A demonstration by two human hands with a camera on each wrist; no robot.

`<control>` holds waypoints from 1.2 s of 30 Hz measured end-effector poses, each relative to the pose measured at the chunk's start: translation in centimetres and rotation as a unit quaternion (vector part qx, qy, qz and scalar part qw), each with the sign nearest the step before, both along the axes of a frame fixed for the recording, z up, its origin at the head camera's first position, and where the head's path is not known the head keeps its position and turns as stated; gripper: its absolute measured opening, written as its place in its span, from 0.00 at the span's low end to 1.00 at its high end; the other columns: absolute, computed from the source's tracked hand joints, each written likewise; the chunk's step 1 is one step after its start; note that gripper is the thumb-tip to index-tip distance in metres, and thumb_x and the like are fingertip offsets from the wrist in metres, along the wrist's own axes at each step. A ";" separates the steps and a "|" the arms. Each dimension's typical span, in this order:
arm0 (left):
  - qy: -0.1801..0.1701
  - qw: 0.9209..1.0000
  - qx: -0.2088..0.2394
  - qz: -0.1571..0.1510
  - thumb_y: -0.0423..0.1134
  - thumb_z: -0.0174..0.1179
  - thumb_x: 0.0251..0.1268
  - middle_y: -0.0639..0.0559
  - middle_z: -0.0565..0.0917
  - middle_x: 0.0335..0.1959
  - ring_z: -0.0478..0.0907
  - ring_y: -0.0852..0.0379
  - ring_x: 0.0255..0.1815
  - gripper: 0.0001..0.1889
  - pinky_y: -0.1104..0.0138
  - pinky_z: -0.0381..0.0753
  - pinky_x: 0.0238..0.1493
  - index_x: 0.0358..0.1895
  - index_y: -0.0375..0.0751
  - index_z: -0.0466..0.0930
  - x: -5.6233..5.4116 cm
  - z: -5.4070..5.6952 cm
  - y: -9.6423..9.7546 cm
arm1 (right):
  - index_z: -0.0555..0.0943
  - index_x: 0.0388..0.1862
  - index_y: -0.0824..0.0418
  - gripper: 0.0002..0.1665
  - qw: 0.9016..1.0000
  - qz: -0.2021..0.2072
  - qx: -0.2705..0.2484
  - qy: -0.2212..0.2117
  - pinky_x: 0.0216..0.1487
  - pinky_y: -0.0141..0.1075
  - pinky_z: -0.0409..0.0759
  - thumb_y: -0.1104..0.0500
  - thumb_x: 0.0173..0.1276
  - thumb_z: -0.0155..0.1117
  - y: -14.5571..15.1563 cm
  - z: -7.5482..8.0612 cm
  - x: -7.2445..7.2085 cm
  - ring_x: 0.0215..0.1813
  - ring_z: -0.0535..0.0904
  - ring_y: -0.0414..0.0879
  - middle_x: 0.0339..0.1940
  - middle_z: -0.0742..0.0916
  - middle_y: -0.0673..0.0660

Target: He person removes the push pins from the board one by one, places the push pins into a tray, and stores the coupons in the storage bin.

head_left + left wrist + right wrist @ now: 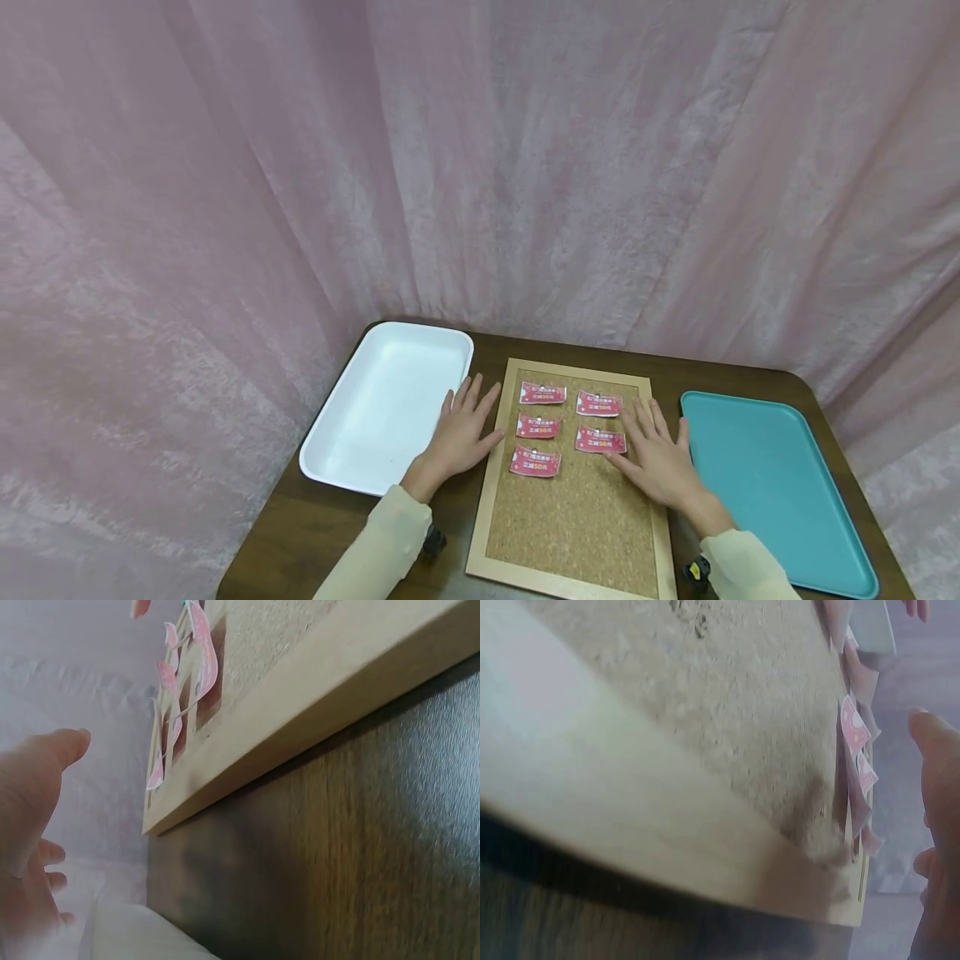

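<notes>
A wood-framed cork board [573, 533] lies on the dark table, with several red paper coupons [535, 462] fixed to its upper part in two columns. Small pins show at the coupons' top edges. My left hand [459, 433], fingers spread, hovers by the board's left edge, beside the white tray, holding nothing. Over the board's right side is my right hand [660, 458], its fingers also spread and its thumb near the lower right coupon [600, 440]. Whether that thumb touches the coupon I cannot tell. In the left wrist view the coupons [204, 652] curl up off the cork.
To the left stands a white tray [360, 475] with raised walls. A teal tray [780, 492] lies to the right of the board. Pink curtains [525, 167] hang behind the table's [300, 533] back edge.
</notes>
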State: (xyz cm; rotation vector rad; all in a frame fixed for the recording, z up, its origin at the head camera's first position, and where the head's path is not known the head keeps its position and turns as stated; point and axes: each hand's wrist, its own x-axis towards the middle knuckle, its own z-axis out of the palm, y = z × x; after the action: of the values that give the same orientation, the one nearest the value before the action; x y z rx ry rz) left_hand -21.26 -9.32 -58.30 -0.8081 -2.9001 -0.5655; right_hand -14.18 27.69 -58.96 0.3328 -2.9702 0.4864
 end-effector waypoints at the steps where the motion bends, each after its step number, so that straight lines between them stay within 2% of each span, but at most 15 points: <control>1: 0.000 1.000 0.000 -0.001 0.55 0.62 0.76 0.31 0.51 0.86 0.48 0.28 0.86 0.43 0.30 0.50 0.78 0.86 0.47 0.54 0.1 -0.1 0.1 | 0.60 0.86 0.60 0.52 1.000 0.002 -0.002 0.000 0.72 0.81 0.36 0.33 0.76 0.61 -0.2 0.1 0.0 0.86 0.49 0.73 0.85 0.60 0.72; 4: -0.003 1.000 0.004 -0.005 0.56 0.62 0.77 0.30 0.51 0.85 0.48 0.27 0.85 0.43 0.31 0.50 0.79 0.86 0.46 0.54 0.3 -0.3 0.4 | 0.61 0.85 0.62 0.52 1.000 0.005 -0.006 -0.002 0.72 0.81 0.35 0.33 0.76 0.62 -0.8 0.1 -0.1 0.85 0.49 0.74 0.86 0.59 0.71; 8: -0.005 1.000 0.002 -0.011 0.57 0.59 0.78 0.29 0.54 0.85 0.50 0.27 0.85 0.42 0.31 0.51 0.79 0.86 0.44 0.55 0.6 -0.5 0.8 | 0.63 0.84 0.61 0.51 1.000 0.004 0.005 -0.005 0.72 0.81 0.39 0.33 0.75 0.62 -1.6 -0.1 -0.4 0.85 0.49 0.74 0.86 0.60 0.70; 14: -0.012 1.000 0.015 -0.014 0.55 0.60 0.78 0.32 0.63 0.81 0.57 0.28 0.82 0.39 0.30 0.51 0.78 0.84 0.42 0.60 1.0 -0.9 1.5 | 0.67 0.82 0.60 0.49 1.000 0.005 0.000 0.009 0.68 0.79 0.53 0.34 0.73 0.65 -2.6 -0.5 -0.8 0.84 0.54 0.74 0.83 0.66 0.71; 18: -0.018 1.000 0.014 -0.014 0.55 0.61 0.77 0.34 0.68 0.79 0.62 0.31 0.80 0.38 0.30 0.51 0.78 0.82 0.43 0.63 1.2 -0.9 1.8 | 0.70 0.81 0.58 0.47 1.000 0.012 -0.007 0.014 0.60 0.70 0.63 0.33 0.73 0.66 -3.1 -1.1 -1.2 0.81 0.60 0.73 0.81 0.69 0.70; 22: -0.023 1.000 0.008 -0.009 0.55 0.61 0.77 0.35 0.71 0.77 0.65 0.34 0.78 0.37 0.31 0.54 0.77 0.82 0.44 0.64 1.5 -0.9 2.1 | 0.74 0.77 0.57 0.44 0.999 0.018 -0.022 0.014 0.55 0.62 0.65 0.35 0.71 0.69 -3.7 -1.5 -1.5 0.77 0.66 0.72 0.76 0.74 0.69; 29: -0.033 0.999 0.005 -0.003 0.56 0.61 0.77 0.37 0.73 0.75 0.70 0.36 0.76 0.36 0.36 0.64 0.75 0.81 0.44 0.65 1.9 -1.3 2.8 | 0.80 0.71 0.57 0.39 0.998 0.038 -0.037 0.037 0.57 0.60 0.67 0.39 0.68 0.75 -4.8 -1.6 -2.1 0.67 0.72 0.65 0.65 0.81 0.64; 33: -0.038 0.999 0.006 0.000 0.57 0.60 0.77 0.38 0.76 0.72 0.74 0.38 0.72 0.36 0.40 0.73 0.68 0.80 0.43 0.67 2.2 -1.7 3.4 | 0.81 0.69 0.59 0.38 0.997 0.043 -0.046 0.040 0.57 0.60 0.68 0.40 0.67 0.76 -5.6 -1.8 -2.5 0.64 0.73 0.62 0.61 0.82 0.63; 36: -0.043 0.999 0.011 0.005 0.56 0.60 0.77 0.38 0.78 0.71 0.76 0.38 0.70 0.35 0.39 0.76 0.65 0.80 0.43 0.68 2.4 -2.0 3.8 | 0.82 0.66 0.58 0.37 0.997 0.046 -0.050 0.039 0.60 0.61 0.69 0.39 0.66 0.77 -6.1 -2.0 -2.7 0.63 0.74 0.61 0.61 0.83 0.62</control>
State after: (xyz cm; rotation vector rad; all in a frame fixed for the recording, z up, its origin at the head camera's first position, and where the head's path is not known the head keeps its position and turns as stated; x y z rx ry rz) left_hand -18.85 -5.49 -60.35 -0.7843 -2.9676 -0.6440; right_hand -16.83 21.55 -60.92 0.4674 -2.8521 0.6139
